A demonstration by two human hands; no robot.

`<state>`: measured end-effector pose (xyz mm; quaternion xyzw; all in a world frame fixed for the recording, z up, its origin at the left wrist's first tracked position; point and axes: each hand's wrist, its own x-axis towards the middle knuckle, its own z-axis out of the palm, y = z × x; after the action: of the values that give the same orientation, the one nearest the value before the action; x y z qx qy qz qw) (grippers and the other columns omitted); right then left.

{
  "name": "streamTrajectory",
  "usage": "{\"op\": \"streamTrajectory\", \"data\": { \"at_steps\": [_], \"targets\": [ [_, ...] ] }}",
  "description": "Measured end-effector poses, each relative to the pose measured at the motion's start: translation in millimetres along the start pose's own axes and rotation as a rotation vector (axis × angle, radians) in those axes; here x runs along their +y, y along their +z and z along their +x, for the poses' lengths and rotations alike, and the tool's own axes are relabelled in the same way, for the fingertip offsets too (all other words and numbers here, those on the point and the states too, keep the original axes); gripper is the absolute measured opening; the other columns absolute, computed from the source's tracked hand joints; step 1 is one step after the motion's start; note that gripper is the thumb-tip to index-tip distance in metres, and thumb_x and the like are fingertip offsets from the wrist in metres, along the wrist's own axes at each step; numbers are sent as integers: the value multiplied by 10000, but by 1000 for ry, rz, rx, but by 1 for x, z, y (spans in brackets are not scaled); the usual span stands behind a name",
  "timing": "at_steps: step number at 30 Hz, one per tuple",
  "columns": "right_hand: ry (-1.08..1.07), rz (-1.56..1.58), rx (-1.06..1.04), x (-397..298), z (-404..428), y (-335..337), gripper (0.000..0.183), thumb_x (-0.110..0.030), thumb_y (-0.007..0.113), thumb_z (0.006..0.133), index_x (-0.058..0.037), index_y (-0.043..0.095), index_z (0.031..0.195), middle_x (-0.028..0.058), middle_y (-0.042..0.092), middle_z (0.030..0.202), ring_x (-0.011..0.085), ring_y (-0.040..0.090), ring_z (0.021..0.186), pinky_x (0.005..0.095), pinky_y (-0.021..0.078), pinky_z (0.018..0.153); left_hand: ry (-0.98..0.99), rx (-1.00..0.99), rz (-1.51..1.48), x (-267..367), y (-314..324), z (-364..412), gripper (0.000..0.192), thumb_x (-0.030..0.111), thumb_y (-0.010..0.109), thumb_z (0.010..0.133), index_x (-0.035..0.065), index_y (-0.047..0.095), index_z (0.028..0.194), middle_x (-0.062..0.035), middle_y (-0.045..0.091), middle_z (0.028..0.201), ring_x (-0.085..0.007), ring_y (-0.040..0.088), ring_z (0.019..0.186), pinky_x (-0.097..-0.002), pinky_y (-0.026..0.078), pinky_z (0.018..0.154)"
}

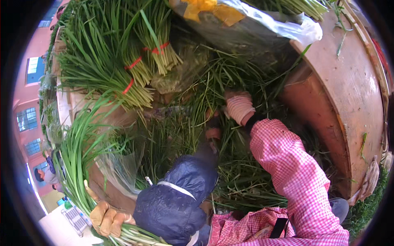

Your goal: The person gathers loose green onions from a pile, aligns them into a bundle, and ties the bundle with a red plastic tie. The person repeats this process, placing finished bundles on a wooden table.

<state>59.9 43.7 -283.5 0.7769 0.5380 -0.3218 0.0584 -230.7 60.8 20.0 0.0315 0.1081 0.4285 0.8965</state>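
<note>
At the lower left, my left hand [110,219], in a tan glove, is closed around a loose bunch of garlic chives [78,153]. The leaves arch upward from it, and the pale stem ends [140,236] stick out below. My right hand [239,106], with a pale ribbed glove cuff, reaches down among loose chive leaves [249,181] in the middle. Its fingers are blurred and partly hidden, so I cannot tell whether they grip anything. Up and to the left lie several chive bundles [101,61] tied with red bands [134,63].
A curved-looking brown board [351,92] edges the right side. Clear plastic sheeting [120,169] lies left of the loose leaves. A plastic bag with yellow printing [212,12] is at the top. Dark blue cloth [175,200] bulges in front of me. A person [47,175] is at the far left.
</note>
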Motion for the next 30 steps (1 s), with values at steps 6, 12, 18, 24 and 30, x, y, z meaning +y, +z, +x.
{"op": "streamTrajectory", "data": {
  "at_steps": [6, 12, 18, 24, 30],
  "targets": [
    [-593, 247, 208, -28, -80, -2, 166, -112, 573, 778, -109, 653, 923, 108, 654, 822, 292, 634, 803, 408, 505, 689, 96, -165, -34, 35, -27, -25, 653, 20, 403, 873, 27, 92, 1447, 77, 401, 677, -16, 440, 530, -203, 380, 537],
    [-516, 419, 308, -9, -113, -38, 258, -133, 664, 750, -94, 657, 1005, 128, 636, 852, 319, 613, 817, 392, 498, 722, -161, -161, -187, 33, -10, -23, 815, -20, 488, 771, 35, 82, 1475, 106, 387, 707, 5, 446, 570, -207, 363, 598],
    [50, 204, 954, -3, -63, -93, 449, -72, 664, 716, -63, 560, 1153, 185, 610, 1045, 346, 600, 923, 396, 500, 796, -53, 61, -118, 36, -11, -19, 706, 17, 472, 869, 50, 108, 1472, 119, 435, 746, 14, 501, 603, -227, 423, 658],
    [-868, -282, 201, -126, -32, 15, 305, -267, 502, 841, -230, 605, 1126, 93, 542, 1292, 292, 420, 1278, 459, 300, 1074, 107, 59, -39, 20, -2, -3, 771, 8, 491, 843, 60, 59, 1480, 89, 434, 770, -6, 500, 593, -219, 393, 572],
    [-563, -634, -44, -118, 57, 90, 621, -407, 344, 961, -204, 76, 1483, 37, 274, 1506, 280, 361, 1320, 421, 257, 1107, 146, 261, 73, 26, 2, 13, 696, -49, 398, 855, 73, 116, 1480, 95, 340, 665, 53, 402, 495, -152, 311, 496]
  ]
}}
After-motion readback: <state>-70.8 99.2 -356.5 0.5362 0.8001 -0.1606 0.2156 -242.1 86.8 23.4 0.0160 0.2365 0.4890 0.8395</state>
